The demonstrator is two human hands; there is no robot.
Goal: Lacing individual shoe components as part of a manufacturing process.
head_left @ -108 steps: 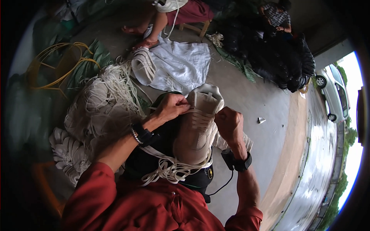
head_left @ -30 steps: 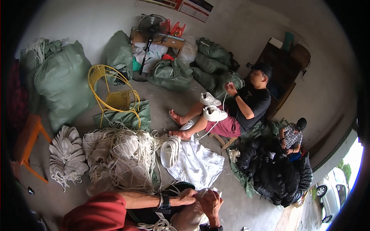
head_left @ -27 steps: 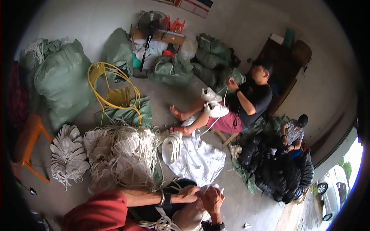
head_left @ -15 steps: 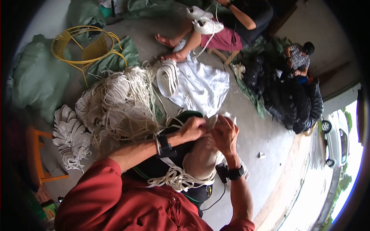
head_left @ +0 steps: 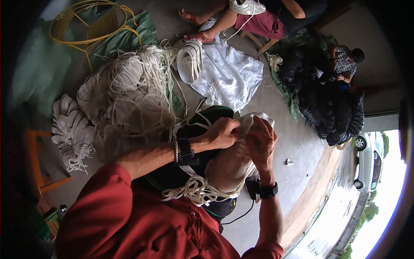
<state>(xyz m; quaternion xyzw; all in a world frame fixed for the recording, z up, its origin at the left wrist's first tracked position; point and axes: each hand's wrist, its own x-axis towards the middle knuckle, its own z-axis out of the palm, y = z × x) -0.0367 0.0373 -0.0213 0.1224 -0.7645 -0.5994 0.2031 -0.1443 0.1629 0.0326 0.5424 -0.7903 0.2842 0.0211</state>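
A beige-and-white shoe [head_left: 226,170] lies across my lap, its rounded toe toward me. My left hand [head_left: 223,134] is closed in a pinch at the shoe's left side; what sits between its fingertips is hidden. My right hand [head_left: 261,140] is closed on the shoe's upper part near the white collar [head_left: 258,116], fingers bent down over it. Between both hands a short bit of white shows at the shoe's opening. A tangle of white shoelaces [head_left: 194,190] lies on my lap beside the toe, over dark cloth.
On the left floor stands a large heap of white shoe parts and laces [head_left: 129,82], beside stacked white shoe pieces [head_left: 71,125]. Beyond are a yellow round-framed chair [head_left: 86,43] and a white sheet [head_left: 233,69]. Two people sit ahead, one beside a black pile [head_left: 332,108].
The view has shifted, so the floor heaps and the seated people appear higher. My hands stay at the shoe's upper part, with the right fingers slightly repositioned.
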